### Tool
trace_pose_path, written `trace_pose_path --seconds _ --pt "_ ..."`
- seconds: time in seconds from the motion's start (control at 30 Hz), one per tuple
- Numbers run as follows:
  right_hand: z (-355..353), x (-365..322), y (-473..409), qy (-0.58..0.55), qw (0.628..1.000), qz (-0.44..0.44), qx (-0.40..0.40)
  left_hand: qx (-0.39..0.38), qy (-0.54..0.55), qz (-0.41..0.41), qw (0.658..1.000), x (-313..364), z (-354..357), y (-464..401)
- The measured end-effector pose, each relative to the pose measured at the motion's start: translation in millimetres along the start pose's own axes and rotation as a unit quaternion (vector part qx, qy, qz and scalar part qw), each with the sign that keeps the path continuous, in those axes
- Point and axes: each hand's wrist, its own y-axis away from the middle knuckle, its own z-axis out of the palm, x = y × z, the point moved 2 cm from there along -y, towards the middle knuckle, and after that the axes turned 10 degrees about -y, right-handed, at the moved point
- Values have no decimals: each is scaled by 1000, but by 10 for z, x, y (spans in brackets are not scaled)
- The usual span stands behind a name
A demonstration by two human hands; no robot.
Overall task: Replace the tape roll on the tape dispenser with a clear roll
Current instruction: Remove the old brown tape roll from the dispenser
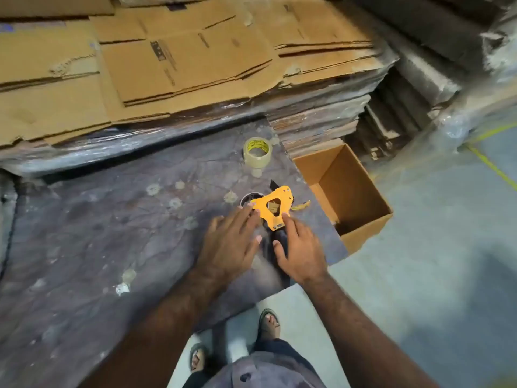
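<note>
An orange tape dispenser (272, 206) with a dark handle lies flat on a dark plastic-wrapped surface (117, 233). A roll core (249, 198) shows at its left edge, partly hidden by my fingers. My left hand (230, 246) hovers over the dispenser's left side, fingers spread, fingertips at the orange plate. My right hand (298, 249) is over the handle, fingers apart, one fingertip touching the orange plate. Whether either hand grips is unclear. A clear tape roll (257, 151) with a yellow-printed core stands apart, farther back on the same surface.
An open empty cardboard box (361, 217) sits on the floor right of the dispenser. Stacks of flattened wrapped cartons (167, 68) rise behind the surface. My sandalled feet (268, 323) stand on grey floor at the surface's near edge.
</note>
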Motion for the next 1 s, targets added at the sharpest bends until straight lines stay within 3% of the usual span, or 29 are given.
trace_pose_path --seconds 0.2,0.37,0.63,0.8,1.0 --pt "343 284 -278 60 988 55 -128 -59 -9 -87 994 -44 267 24" --pt "546 350 -372 3 983 114 -147 -79 -7 -137 987 -60 399 218" --pt "373 332 -535 4 985 113 -129 -73 -20 -163 984 -50 287 254" --pt "45 147 -596 -78 988 102 -88 -75 -22 -198 977 -140 116 236" --pt "-234 -335 -481 -88 993 41 -71 12 -1 -227 974 -358 -240 273"
